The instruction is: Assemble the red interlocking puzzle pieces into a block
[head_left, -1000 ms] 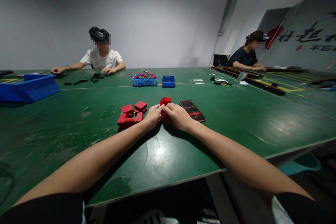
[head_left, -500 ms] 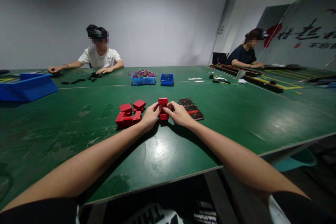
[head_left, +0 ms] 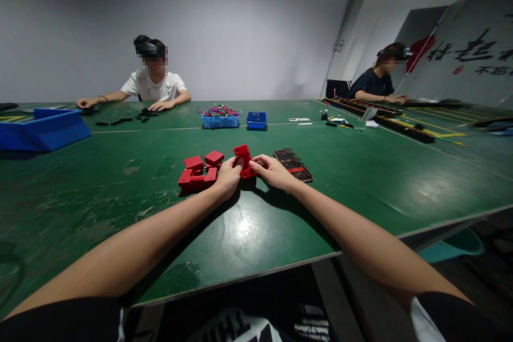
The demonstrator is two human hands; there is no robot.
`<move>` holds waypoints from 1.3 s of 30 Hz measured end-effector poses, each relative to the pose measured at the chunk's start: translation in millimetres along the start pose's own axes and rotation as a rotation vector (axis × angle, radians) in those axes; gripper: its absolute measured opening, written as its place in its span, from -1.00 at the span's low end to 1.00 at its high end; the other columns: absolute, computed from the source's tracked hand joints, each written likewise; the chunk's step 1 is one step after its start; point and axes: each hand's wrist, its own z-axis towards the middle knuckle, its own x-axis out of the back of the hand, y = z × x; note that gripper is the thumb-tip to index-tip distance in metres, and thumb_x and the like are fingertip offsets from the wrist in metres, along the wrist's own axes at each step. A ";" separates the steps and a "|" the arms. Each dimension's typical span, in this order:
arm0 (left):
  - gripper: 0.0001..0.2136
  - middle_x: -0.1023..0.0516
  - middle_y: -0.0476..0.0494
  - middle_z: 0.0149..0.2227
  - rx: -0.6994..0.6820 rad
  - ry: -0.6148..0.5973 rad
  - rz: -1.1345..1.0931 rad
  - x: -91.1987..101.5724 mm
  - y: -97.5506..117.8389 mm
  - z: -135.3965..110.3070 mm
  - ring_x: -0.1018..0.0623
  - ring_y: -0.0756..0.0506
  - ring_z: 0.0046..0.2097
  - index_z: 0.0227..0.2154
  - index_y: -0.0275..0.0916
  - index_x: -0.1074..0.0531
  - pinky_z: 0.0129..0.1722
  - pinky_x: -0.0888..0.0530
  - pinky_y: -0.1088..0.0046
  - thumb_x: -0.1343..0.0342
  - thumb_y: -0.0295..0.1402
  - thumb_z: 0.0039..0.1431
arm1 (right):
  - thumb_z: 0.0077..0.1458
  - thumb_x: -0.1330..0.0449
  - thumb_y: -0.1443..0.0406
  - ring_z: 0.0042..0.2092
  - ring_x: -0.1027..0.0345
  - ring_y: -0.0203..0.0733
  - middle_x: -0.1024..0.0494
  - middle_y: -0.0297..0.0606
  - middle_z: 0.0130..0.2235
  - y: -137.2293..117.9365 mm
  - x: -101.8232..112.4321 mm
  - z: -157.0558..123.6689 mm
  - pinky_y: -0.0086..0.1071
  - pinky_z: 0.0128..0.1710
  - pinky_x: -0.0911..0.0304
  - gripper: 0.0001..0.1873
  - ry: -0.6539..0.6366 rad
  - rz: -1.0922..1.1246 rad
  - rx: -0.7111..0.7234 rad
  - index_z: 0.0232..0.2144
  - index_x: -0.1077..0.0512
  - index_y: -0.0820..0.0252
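A red block with a notch in its side (head_left: 242,153) is held up just above the green table, tilted to the left. My left hand (head_left: 230,177) grips it from the left, thumb on its face. The fingers of my right hand (head_left: 273,171) are pinched at its lower right edge. Left of my left hand lie more red pieces: a notched block (head_left: 197,181) in front, with a square red block (head_left: 194,163) and another square red block (head_left: 214,157) behind it. A phone (head_left: 294,165) with a timer on its screen lies just beyond my right hand.
On the green table (head_left: 360,181) stand a blue tray of small colourful parts (head_left: 220,120), a small blue box (head_left: 256,120) and a large blue bin (head_left: 44,131) at left. One person (head_left: 154,85) sits across; another person (head_left: 377,83) sits at right by long dark strips.
The notched red block has turned from upright to a leftward tilt between my hands. My right fingers have slipped toward its lower edge. The other red pieces stay put.
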 end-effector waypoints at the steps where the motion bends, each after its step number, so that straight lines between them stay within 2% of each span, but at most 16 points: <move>1: -0.66 -0.55 -0.08 -0.41 0.015 0.025 -0.055 0.7 -0.8 1.2 -0.54 -0.08 -0.33 -0.38 -0.31 -0.43 -0.26 -0.45 0.39 -0.32 -0.14 -0.09 | 0.12 -0.18 0.04 -0.24 -0.46 -0.25 -0.57 -0.22 -0.23 -2.2 -1.0 -1.8 -0.37 -0.24 -0.34 -0.58 -0.037 0.044 0.005 -0.11 -0.38 0.23; 3: -0.66 -0.55 -0.09 -0.39 0.045 0.039 -0.146 1.4 -0.6 2.5 -0.56 -0.10 -0.28 -0.38 -0.30 -0.39 -0.21 -0.47 0.35 -0.34 -0.18 -0.11 | 0.06 -0.26 0.08 -0.16 -0.48 -0.21 -0.56 -0.16 -0.13 -5.9 -3.3 -5.0 -0.34 -0.19 -0.37 -0.48 -0.071 0.082 0.016 0.00 -0.31 0.19; 6: -0.61 -0.55 -0.09 -0.35 0.068 0.019 -0.201 0.9 2.8 1.6 -0.57 -0.10 -0.25 -0.34 -0.30 -0.37 -0.16 -0.48 0.33 -0.38 -0.21 -0.15 | -0.02 -0.33 0.15 -0.17 -0.48 -0.19 -0.56 -0.19 -0.18 -8.7 -6.2 -6.5 -0.29 -0.16 -0.37 -0.41 0.026 0.063 0.020 0.03 -0.27 0.19; 11: -0.53 -0.55 -0.10 -0.29 0.063 -0.021 -0.221 -2.2 9.7 -4.0 -0.57 -0.05 -0.27 -0.27 -0.30 -0.36 -0.14 -0.48 0.32 -0.43 -0.25 -0.22 | -0.01 -0.29 0.16 -0.22 -0.46 -0.22 -0.54 -0.28 -0.27 -11.6 -3.4 -0.5 -0.29 -0.17 -0.37 -0.49 0.169 0.233 0.020 -0.04 -0.25 0.16; 13: -0.49 -0.55 -0.11 -0.25 0.055 -0.037 -0.179 -4.1 11.9 -7.2 -0.57 -0.03 -0.29 -0.22 -0.29 -0.36 -0.19 -0.47 0.35 -0.43 -0.23 -0.22 | 0.00 -0.27 0.17 -0.19 -0.46 -0.21 -0.54 -0.27 -0.24 -13.5 -0.4 1.6 -0.28 -0.14 -0.36 -0.52 0.248 0.263 0.043 -0.07 -0.22 0.14; 16: -0.45 -0.55 -0.13 -0.21 0.012 -0.037 -0.050 -7.7 14.3 -11.7 -0.55 -0.02 -0.31 -0.17 -0.27 -0.36 -0.29 -0.46 0.41 -0.42 -0.19 -0.22 | 0.07 -0.21 0.12 -0.16 -0.45 -0.20 -0.52 -0.23 -0.19 -15.2 4.6 2.8 -0.27 -0.13 -0.35 -0.55 0.370 0.191 0.089 -0.05 -0.19 0.12; 18: -0.47 -0.54 -0.12 -0.23 -0.006 -0.052 0.054 -9.8 15.0 -13.4 -0.53 -0.04 -0.30 -0.20 -0.29 -0.39 -0.32 -0.46 0.42 -0.41 -0.15 -0.22 | 0.11 -0.17 0.06 -0.14 -0.44 -0.18 -0.52 -0.21 -0.17 -15.4 7.9 2.8 -0.28 -0.14 -0.34 -0.53 0.429 0.108 0.128 -0.01 -0.18 0.12; 21: -0.55 -0.52 -0.11 -0.36 0.000 -0.138 0.120 -11.5 15.0 -13.4 -0.52 -0.07 -0.32 -0.33 -0.32 -0.43 -0.34 -0.44 0.41 -0.28 0.00 -0.09 | 0.14 -0.14 0.02 -0.17 -0.44 -0.18 -0.52 -0.19 -0.18 -15.2 11.7 2.7 -0.30 -0.17 -0.33 -0.50 0.473 0.059 0.172 0.02 -0.17 0.13; 24: -0.55 -0.51 -0.06 -0.44 -0.029 -0.174 0.154 -11.1 13.9 -13.7 -0.51 -0.05 -0.38 -0.29 -0.30 -0.44 -0.34 -0.42 0.42 -0.19 0.03 -0.01 | 0.15 -0.12 0.01 -0.22 -0.45 -0.19 -0.53 -0.19 -0.21 -15.0 12.1 2.5 -0.31 -0.20 -0.33 -0.51 0.472 0.073 0.180 0.01 -0.18 0.15; 26: -0.59 -0.54 -0.05 -0.44 -0.086 -0.193 0.247 -10.1 12.5 -15.3 -0.51 -0.04 -0.38 -0.25 -0.28 -0.45 -0.32 -0.41 0.43 -0.23 -0.03 -0.01 | 0.16 -0.11 0.00 -0.23 -0.46 -0.19 -0.55 -0.19 -0.21 -14.8 10.7 1.9 -0.31 -0.21 -0.34 -0.52 0.455 0.076 0.174 0.00 -0.19 0.15; 28: -0.63 -0.57 -0.09 -0.40 -0.126 -0.262 0.369 -8.9 10.8 -17.2 -0.52 -0.06 -0.36 -0.29 -0.28 -0.49 -0.29 -0.41 0.42 -0.25 -0.07 -0.01 | 0.16 -0.13 0.01 -0.22 -0.47 -0.19 -0.55 -0.20 -0.20 -14.4 8.8 0.9 -0.30 -0.19 -0.35 -0.52 0.433 0.060 0.170 0.00 -0.19 0.13; 31: -0.64 -0.59 -0.12 -0.36 -0.119 -0.318 0.479 -7.8 9.4 -18.8 -0.53 -0.09 -0.34 -0.33 -0.29 -0.52 -0.29 -0.42 0.40 -0.31 -0.10 -0.09 | 0.13 -0.17 0.02 -0.17 -0.48 -0.18 -0.56 -0.19 -0.15 -13.6 6.4 -0.9 -0.28 -0.12 -0.36 -0.52 0.388 0.032 0.174 0.00 -0.23 0.12; 35: -0.60 -0.59 -0.14 -0.35 -0.082 -0.269 0.395 -8.6 12.0 -17.5 -0.53 -0.09 -0.33 -0.33 -0.31 -0.50 -0.25 -0.42 0.38 -0.35 -0.10 -0.15 | 0.14 -0.17 0.04 -0.10 -0.48 -0.17 -0.53 -0.13 -0.05 -10.9 3.8 -0.8 -0.27 -0.08 -0.36 -0.51 0.347 0.067 0.140 0.03 -0.25 0.14; 39: -0.55 -0.58 -0.11 -0.40 -0.044 -0.180 0.281 -9.8 14.7 -15.8 -0.51 -0.06 -0.36 -0.38 -0.32 -0.48 -0.26 -0.40 0.39 -0.33 -0.01 -0.17 | 0.21 -0.08 0.06 -0.13 -0.49 -0.16 -0.56 -0.14 -0.10 -4.5 2.1 2.0 -0.28 -0.13 -0.38 -0.54 0.236 0.147 0.091 0.07 -0.27 0.15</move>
